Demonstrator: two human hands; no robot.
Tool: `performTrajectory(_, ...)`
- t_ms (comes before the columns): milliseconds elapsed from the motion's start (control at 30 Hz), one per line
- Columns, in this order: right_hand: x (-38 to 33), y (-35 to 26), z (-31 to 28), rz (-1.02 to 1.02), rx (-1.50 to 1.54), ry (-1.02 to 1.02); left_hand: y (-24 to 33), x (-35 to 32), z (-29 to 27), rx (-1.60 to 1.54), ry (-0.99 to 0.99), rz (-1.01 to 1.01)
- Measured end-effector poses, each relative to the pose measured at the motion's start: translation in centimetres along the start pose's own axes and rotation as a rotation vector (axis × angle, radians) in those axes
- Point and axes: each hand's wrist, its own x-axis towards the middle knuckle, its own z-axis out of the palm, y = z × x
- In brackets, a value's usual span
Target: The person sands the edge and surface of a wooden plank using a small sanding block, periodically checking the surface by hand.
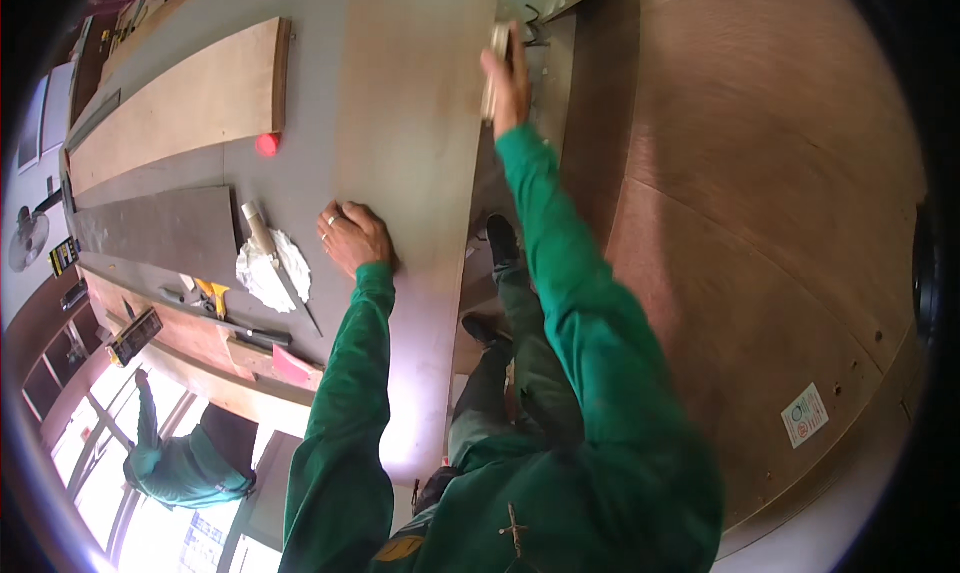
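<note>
A long, pale wooden board (410, 93) lies on the grey worktable (310, 183) in front of me. My left hand (357, 239) rests on the board near its left edge, with rings on it and its fingers slightly bent and apart, holding nothing. Far ahead, at the board's right edge, my right hand (514, 88) grips a pale flat block (495, 73), held on edge against the side of the board. Whether the block carries sandpaper cannot be made out. Left of my left hand lie a white crumpled cloth (262, 271) and a wooden-handled tool (258, 228) with a long thin blade.
Farther left are another wooden board (190, 103), a dark panel (160, 228), a red cap (267, 145) and a yellow-handled tool (213, 295). A large brown wooden panel (770, 193) stands on my right. Another person (195, 463) in green works by the windows.
</note>
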Motion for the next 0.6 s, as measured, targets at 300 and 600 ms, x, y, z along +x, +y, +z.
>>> performTrajectory(300,-13.8,2.4,0.6,0.061,-0.279,0.056,-0.4,0.1,-0.6,0.019,0.002,-0.017)
performTrajectory(600,-18.0,3.2,-0.2,-0.009,-0.345,-0.026,-0.5,0.4,-0.4,0.007,0.005,-0.016)
